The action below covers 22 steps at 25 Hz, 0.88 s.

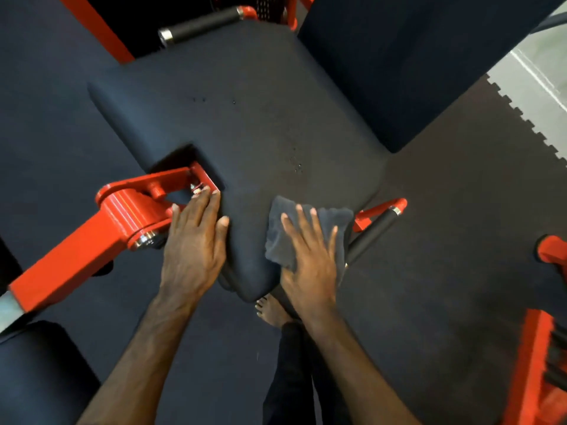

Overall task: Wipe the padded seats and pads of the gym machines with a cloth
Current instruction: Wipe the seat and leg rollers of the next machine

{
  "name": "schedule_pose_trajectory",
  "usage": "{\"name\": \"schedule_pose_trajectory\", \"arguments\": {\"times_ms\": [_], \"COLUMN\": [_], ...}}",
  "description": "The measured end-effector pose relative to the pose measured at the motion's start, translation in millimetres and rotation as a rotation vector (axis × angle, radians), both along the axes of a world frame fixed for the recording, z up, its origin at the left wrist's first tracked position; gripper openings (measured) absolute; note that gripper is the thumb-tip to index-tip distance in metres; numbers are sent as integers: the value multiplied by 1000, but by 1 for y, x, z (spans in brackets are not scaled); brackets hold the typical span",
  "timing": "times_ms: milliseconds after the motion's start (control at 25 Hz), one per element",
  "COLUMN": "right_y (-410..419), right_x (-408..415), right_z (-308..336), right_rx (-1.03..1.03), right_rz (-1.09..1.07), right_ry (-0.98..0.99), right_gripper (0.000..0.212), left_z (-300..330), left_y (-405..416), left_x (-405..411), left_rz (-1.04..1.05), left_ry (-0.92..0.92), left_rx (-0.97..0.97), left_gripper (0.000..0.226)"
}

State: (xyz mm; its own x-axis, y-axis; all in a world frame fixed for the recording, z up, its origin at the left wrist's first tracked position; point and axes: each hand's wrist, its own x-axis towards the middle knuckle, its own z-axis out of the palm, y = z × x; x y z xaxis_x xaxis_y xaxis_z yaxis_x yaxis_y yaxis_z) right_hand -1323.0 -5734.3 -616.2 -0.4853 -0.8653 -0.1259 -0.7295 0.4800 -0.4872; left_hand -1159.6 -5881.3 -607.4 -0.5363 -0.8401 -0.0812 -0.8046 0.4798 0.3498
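Both arms are stretched forward and down. The left hand (193,240) is laid flat, fingers straight and close together. The right hand (310,256) is spread flat too (fingers a little apart), palm pressed down.

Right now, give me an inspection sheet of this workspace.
Surface: black seat, a few small specks near its middle.
Job's things: grey cloth flat on the seat's near edge.
Clutter: nothing seen.
Hands: right hand presses flat on the cloth; left hand rests flat on the seat's edge by the red arm.
Cables: nothing seen.
Surroundings: dark rubber floor, black handles, bare foot below the seat.
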Motion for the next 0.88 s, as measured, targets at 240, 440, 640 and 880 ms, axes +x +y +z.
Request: {"name": "schedule_pose_trajectory", "arguments": {"times_ms": [240,440,640,880], "right_y": [-37,9,-36,1], "right_x": [-43,-11,-76,-38], "right_z": [-16,-4,-28,-9], "right_rx": [-82,-34,-53,-55], "right_rz": [254,-64,148,-37], "right_ry": [82,-35,84,-51], "right_gripper": [97,90,97,88], "left_z": [-12,-13,-21,-22], "left_y": [-5,-7,-15,-10], "left_x": [-27,-39,-58,-64], "left_rz": [4,13,15,77], "left_ry": [-92,-156,-166,-156], "left_rx": [-56,-99,-118,-149], "left_gripper": [60,62,64,63]}}
